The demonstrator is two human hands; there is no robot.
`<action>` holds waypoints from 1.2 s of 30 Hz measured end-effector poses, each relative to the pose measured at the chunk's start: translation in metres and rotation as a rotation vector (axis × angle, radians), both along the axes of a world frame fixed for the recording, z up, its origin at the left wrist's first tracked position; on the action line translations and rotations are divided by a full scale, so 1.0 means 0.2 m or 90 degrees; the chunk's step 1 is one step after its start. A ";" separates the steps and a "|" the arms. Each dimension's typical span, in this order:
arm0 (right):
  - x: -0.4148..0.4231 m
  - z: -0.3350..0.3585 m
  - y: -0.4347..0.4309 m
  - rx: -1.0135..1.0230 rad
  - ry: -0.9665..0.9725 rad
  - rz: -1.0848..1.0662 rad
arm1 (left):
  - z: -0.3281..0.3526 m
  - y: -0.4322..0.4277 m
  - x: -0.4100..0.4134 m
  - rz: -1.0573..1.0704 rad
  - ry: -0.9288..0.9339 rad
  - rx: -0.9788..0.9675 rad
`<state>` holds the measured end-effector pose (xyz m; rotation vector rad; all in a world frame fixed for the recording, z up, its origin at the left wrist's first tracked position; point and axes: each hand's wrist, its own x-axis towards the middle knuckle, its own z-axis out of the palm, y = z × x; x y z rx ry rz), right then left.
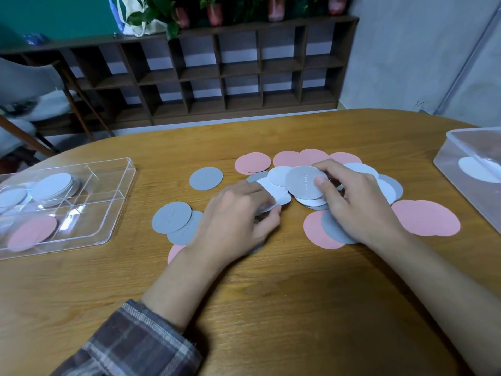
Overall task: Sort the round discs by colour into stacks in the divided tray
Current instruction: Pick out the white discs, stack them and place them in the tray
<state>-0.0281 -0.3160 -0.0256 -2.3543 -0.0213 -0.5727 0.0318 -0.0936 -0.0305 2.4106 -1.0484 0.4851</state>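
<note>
While left hand (235, 215) pinches white disc (274, 191), right hand (352, 204) grips overlapping grey disc (302, 181).

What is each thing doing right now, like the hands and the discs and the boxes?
Left hand: pinches a white disc in the pile.
Right hand: pinches a grey disc, lifted and tilted.
Loose discs: scattered on the table, overlapping, unsorted.
Divided tray: no lid, holds white stacks and pink discs.
Clear box: holds a white round piece.
</note>
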 end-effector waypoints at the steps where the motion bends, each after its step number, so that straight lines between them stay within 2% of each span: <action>1: 0.00 0.00 0.00 -0.004 0.002 -0.002 | 0.00 0.00 -0.01 -0.009 -0.011 -0.016; 7: -0.01 0.01 0.01 -0.004 0.020 0.024 | 0.00 -0.02 -0.01 -0.047 -0.042 -0.085; 13: -0.02 0.02 0.02 0.035 0.006 0.059 | -0.01 -0.02 0.01 -0.002 0.031 -0.210; 19: -0.02 0.00 0.04 0.038 0.034 0.088 | 0.00 -0.04 -0.02 0.044 0.183 -0.283; 23: -0.03 0.01 0.06 0.056 0.034 0.107 | 0.01 -0.05 -0.02 0.047 0.213 -0.313; 26: -0.02 0.00 0.06 0.012 0.029 0.100 | 0.01 -0.06 -0.03 0.049 0.218 -0.323; 30: -0.01 -0.01 0.04 -0.012 0.028 0.073 | -0.01 -0.05 -0.02 0.048 0.167 -0.268; 32: 0.00 -0.01 0.02 -0.013 0.018 0.049 | -0.04 -0.04 0.01 0.059 0.130 -0.179; 36: 0.00 0.00 0.00 -0.025 0.012 0.011 | -0.06 -0.03 0.02 0.049 0.149 -0.023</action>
